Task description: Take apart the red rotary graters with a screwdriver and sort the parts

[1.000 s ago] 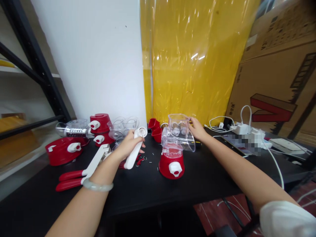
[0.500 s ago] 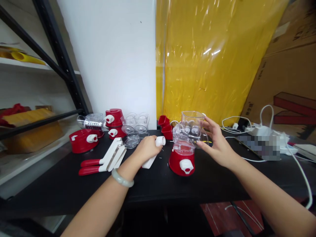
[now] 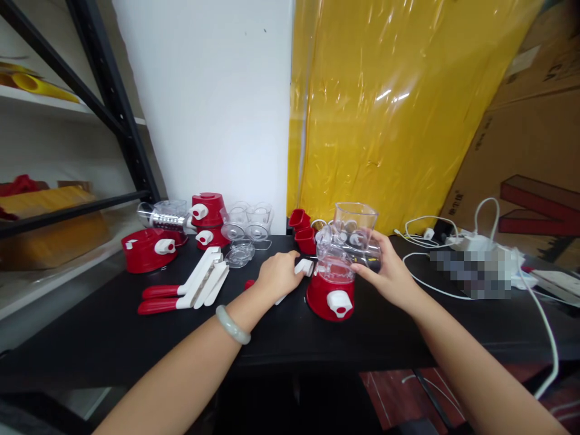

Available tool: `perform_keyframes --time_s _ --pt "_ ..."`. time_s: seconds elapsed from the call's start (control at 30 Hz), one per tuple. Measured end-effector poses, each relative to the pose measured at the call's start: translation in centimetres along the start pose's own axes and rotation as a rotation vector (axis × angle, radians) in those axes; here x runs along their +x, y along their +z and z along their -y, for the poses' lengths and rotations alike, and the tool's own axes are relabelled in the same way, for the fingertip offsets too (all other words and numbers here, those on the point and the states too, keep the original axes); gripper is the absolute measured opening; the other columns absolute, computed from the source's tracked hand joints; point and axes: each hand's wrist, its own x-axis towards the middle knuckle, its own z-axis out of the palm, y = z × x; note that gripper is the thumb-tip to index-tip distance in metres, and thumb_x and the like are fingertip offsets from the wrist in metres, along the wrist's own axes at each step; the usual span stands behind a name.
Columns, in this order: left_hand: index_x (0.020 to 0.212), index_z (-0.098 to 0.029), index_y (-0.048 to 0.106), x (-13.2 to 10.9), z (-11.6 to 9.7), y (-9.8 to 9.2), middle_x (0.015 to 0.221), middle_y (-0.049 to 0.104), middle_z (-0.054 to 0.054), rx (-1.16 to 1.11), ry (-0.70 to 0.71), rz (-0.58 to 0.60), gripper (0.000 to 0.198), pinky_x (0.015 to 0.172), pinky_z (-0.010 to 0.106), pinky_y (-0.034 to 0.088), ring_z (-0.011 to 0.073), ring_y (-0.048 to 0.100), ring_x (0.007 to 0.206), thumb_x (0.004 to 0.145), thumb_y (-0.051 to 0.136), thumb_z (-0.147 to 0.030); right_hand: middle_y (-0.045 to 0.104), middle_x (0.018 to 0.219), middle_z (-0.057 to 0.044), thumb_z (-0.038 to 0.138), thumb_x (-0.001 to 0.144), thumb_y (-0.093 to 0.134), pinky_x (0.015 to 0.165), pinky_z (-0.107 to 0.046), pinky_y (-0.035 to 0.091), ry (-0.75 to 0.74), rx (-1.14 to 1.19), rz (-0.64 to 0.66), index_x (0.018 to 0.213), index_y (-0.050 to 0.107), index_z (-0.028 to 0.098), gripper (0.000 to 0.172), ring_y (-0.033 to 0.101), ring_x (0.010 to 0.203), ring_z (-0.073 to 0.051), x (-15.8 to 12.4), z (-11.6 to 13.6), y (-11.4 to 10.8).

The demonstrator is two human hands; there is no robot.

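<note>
My left hand (image 3: 278,277) is wrapped round a crank handle (image 3: 305,267), whose white end sticks out to the right beside the clear housing. The handle's red knob shows under the hand; whether its white end touches the housing I cannot tell. Around the right side of the clear rotary grater housing (image 3: 356,216) my right hand (image 3: 390,272) is closed, thumb at the front. This housing stands upright on a red base (image 3: 324,296) with a white knob.
More crank handles (image 3: 190,290) lie to the left. Behind them are red bases (image 3: 147,251), clear housings (image 3: 248,220) and red pushers (image 3: 302,232). White cables (image 3: 426,281) and a power strip (image 3: 484,241) occupy the right. Black shelving (image 3: 104,78) borders the left.
My left hand has moved right with the crank handle, bringing its white end to the housing's side. My right hand's fingers have closed further round the housing.
</note>
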Motion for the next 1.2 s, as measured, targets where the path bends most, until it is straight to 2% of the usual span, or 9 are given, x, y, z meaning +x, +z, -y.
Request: perform_keyframes --time_s 0.13,0.23,0.37,0.5,0.63,0.73,0.97,1.07,1.2 --pt "0.118 -0.022 0.064 0.2 0.2 -0.3 0.096 0.074 0.007 -0.134 0.028 -0.035 0.042 0.075 0.035 0.051 0.0259 0.069 0.091 0.08 0.061 -0.04 0.048 0.14 -0.014 0.051 0.08 0.069 0.108 -0.055 0.039 -0.012 -0.003 0.003 0.139 0.033 0.028 0.073 0.05 0.128 -0.031 0.0 -0.1 0.0" --pt "0.108 -0.022 0.071 0.3 0.3 -1.0 0.108 0.072 0.007 -0.244 0.174 -0.093 0.031 0.086 0.033 0.051 0.0227 0.066 0.101 0.086 0.054 -0.035 0.048 0.14 -0.014 0.051 0.08 0.069 0.108 -0.054 0.039 -0.01 -0.004 0.003 0.138 0.033 0.027 0.072 0.05 0.128 -0.031 -0.1 -0.1 0.0" --pt "0.105 -0.023 0.073 -0.5 -0.2 -2.2 0.11 0.073 0.006 -0.243 0.356 -0.053 0.029 0.097 0.035 0.047 0.0233 0.063 0.11 0.084 0.053 -0.028 0.05 0.136 -0.014 0.051 0.08 0.068 0.106 -0.053 0.042 -0.006 0.009 -0.02 0.136 0.035 0.027 0.07 0.054 0.124 -0.03 -0.1 0.1 0.0" --pt "0.1 -0.027 0.073 -2.3 -1.6 -3.4 0.102 0.074 0.006 -0.149 0.368 0.019 0.025 0.089 0.035 0.05 0.025 0.066 0.102 0.082 0.056 -0.028 0.05 0.136 -0.013 0.051 0.08 0.069 0.106 -0.052 0.042 -0.007 -0.005 -0.017 0.136 0.035 0.027 0.07 0.053 0.124 -0.03 -0.1 0.0 0.1" --pt "0.103 -0.023 0.071 -3.4 -3.0 -3.8 0.093 0.074 0.009 0.013 0.329 0.055 0.028 0.078 0.037 0.05 0.0271 0.069 0.088 0.083 0.052 -0.03 0.05 0.135 -0.014 0.05 0.08 0.069 0.106 -0.052 0.042 -0.027 -0.011 -0.014 0.136 0.035 0.026 0.07 0.054 0.123 -0.03 -0.1 0.0 0.0" --pt "0.102 -0.019 0.069 -3.4 -3.5 -3.8 0.089 0.073 0.012 0.132 0.383 0.054 0.029 0.07 0.038 0.049 0.0285 0.069 0.082 0.083 0.049 -0.029 0.05 0.134 -0.014 0.051 0.08 0.068 0.104 -0.051 0.043 -0.033 -0.018 -0.033 0.136 0.035 0.025 0.07 0.055 0.12 -0.03 0.0 0.1 0.0" --pt "0.086 -0.014 0.066 -3.2 -3.8 -3.7 0.077 0.069 0.013 0.236 0.475 0.04 0.026 0.063 0.038 0.048 0.0281 0.067 0.072 0.081 0.05 -0.034 0.051 0.134 -0.014 0.051 0.076 0.073 0.104 -0.052 0.044 -0.042 -0.033 -0.016 0.135 0.038 0.025 0.074 0.055 0.121 -0.032 0.2 -0.3 -0.2" --pt "0.084 -0.014 0.065 -3.3 -4.0 -3.7 0.075 0.069 0.012 0.255 0.497 0.033 0.028 0.061 0.037 0.048 0.027 0.066 0.07 0.082 0.049 -0.037 0.049 0.138 -0.014 0.048 0.076 0.075 0.106 -0.054 0.042 -0.047 0.021 0.007 0.136 0.037 0.026 0.074 0.052 0.125 -0.032 0.3 -0.8 -0.2" --pt "0.088 -0.012 0.065 -3.4 -4.2 -3.7 0.075 0.069 0.011 0.278 0.516 -0.006 0.042 0.06 0.039 0.049 0.0278 0.067 0.069 0.086 0.044 -0.048 0.046 0.14 -0.013 0.045 0.074 0.077 0.108 -0.054 0.041 -0.037 0.165 0.057 0.134 0.039 0.028 0.073 0.048 0.129 -0.033 0.7 -1.1 -0.3"
